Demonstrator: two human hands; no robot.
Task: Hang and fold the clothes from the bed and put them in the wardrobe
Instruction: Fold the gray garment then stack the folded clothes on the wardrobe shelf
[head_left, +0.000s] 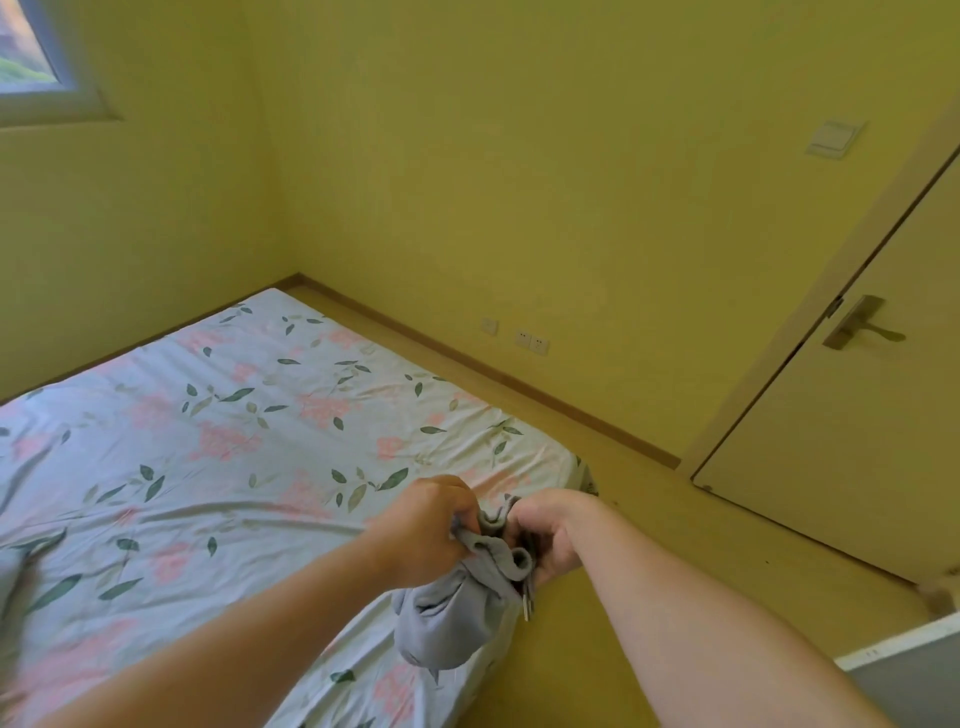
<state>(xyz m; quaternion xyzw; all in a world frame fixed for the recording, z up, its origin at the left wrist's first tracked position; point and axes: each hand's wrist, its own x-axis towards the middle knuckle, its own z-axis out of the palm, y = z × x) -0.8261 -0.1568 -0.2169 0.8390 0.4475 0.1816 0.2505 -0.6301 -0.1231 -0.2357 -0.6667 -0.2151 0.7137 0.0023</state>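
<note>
Grey garment clamped in both fists at once, held over the near right edge of the bed. Left hand curled round the left side of the gathered top edge. Right hand curled round the right side, knuckles almost meeting, a roll of grey cloth pinched between. Hangs from that double grip as one bunched lump, long axis running from the fists down and back toward the camera. Lower end on the sheet or just above it: cannot tell which. Neither hand nearer, both on the cloth. Probably turns next on drawing the fists apart, left and right along that top edge, to open the piece out for folding or hanging.

Small metal piece dangling just under the right hand, perhaps a zip pull or cord tip, too small to name.

Beneath, a rumpled floral sheet, pink blossoms and green leaves. To the right, yellow floor. Well apart beyond it, a door with lever handle, and a light switch above. Wall sockets low on the far wall, window at upper left.

Count: one grey garment, two hands, one bed, one door, one handle, one switch, three sockets, one window. Nothing to hang it on or stow it in plainly in view. White-edged panel at lower right, not identifiable.
</note>
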